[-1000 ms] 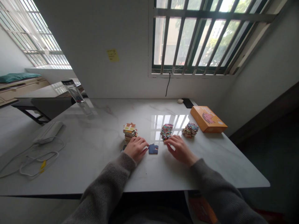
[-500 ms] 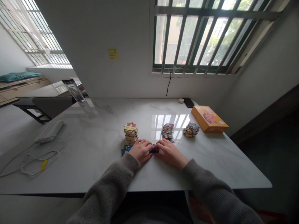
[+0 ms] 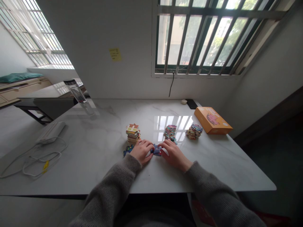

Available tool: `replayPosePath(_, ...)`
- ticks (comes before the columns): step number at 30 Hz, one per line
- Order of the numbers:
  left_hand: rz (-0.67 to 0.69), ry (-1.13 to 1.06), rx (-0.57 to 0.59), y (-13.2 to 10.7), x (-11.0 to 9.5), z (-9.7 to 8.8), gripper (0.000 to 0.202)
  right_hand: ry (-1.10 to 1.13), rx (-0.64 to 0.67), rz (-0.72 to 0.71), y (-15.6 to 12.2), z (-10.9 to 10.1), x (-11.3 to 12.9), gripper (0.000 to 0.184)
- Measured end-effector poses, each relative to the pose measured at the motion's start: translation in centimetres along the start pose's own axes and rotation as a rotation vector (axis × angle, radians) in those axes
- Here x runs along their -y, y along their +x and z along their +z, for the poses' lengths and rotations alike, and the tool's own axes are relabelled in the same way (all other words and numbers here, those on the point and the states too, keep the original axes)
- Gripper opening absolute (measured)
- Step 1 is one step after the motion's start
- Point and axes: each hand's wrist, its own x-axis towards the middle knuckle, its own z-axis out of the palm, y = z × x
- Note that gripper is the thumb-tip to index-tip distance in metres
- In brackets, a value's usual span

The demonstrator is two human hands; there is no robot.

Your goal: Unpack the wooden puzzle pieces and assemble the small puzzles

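Observation:
Between my two hands lies a dark blue-purple jigsaw puzzle piece (image 3: 156, 149), low over the white table. My left hand (image 3: 143, 152) pinches its left end, with thumb and fingers bent around it. My right hand (image 3: 174, 154) is at its right end, thumb and fingers parted and the fingertips close to the edge; whether they touch it cannot be made out. Other blue puzzle pieces (image 3: 128, 150) lie left of my left hand, partly covered by it. Just behind that hand rises a stack of tan puzzle pieces (image 3: 133, 133). A pink-and-teal stack of puzzle pieces (image 3: 170, 132) stands behind my right hand.
Farther right are another stack of puzzle pieces (image 3: 194, 131) and an orange box (image 3: 213, 121). A black phone (image 3: 191, 104) and a small white object (image 3: 183, 101) lie at the back. At left are a white power strip (image 3: 50, 132) with its cable and a clear bottle (image 3: 77, 91).
My right fingers have loosened and parted, showing more of the blue-purple piece between the hands. My left hand has stayed nearly in place.

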Motion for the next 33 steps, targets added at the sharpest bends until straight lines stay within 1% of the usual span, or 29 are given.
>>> replayPosePath(3, -0.006, 0.015, -0.006, 0.2, -0.1, 0.0, 0.016, -0.001, 0.018, 0.0, 0.0, 0.0, 0.0, 0.019)
replayPosePath(5, 0.004, 0.022, -0.047, 0.2, -0.1, -0.1, 0.015, 0.001, 0.017, 0.006, 0.0, 0.0, 0.0, 0.019)
replayPosePath(7, 0.013, 0.019, -0.113, 0.0, 0.1, -0.5, 0.015, 0.009, 0.011, 0.016, 0.0, 0.1, 0.0, 0.018)
replayPosePath(9, 0.008, 0.009, -0.19, -0.6, 0.8, -1.1, 0.016, 0.016, 0.011, 0.022, -0.1, 0.1, -0.1, 0.018)
replayPosePath(11, -0.004, 0.002, -0.25, -1.7, 1.9, -2.0, 0.018, 0.02, 0.015, 0.018, -0.2, 0.2, -0.2, 0.019)
replayPosePath(13, -0.013, -0.003, -0.275, -3.2, 3.3, -2.8, 0.019, 0.02, 0.019, 0.014, -0.2, 0.3, -0.3, 0.019)
replayPosePath(17, -0.087, -0.017, -0.29, -6.2, 6.0, -4.0, 0.019, 0.012, 0.03, 0.013, -0.2, 0.3, -0.2, 0.019)
replayPosePath(20, -0.126, -0.026, -0.283, -7.6, 7.0, -4.0, 0.018, 0.001, 0.044, 0.007, -0.2, 0.2, -0.1, 0.018)
replayPosePath(25, -0.143, -0.036, -0.253, -8.5, 7.1, -3.8, 0.018, -0.034, 0.062, 0.005, -0.3, 0.2, 0.0, 0.014)
replayPosePath(33, -0.153, -0.058, -0.207, -8.9, 6.8, -3.9, 0.019, -0.029, 0.115, 0.04, -0.3, 0.2, 0.0, 0.011)
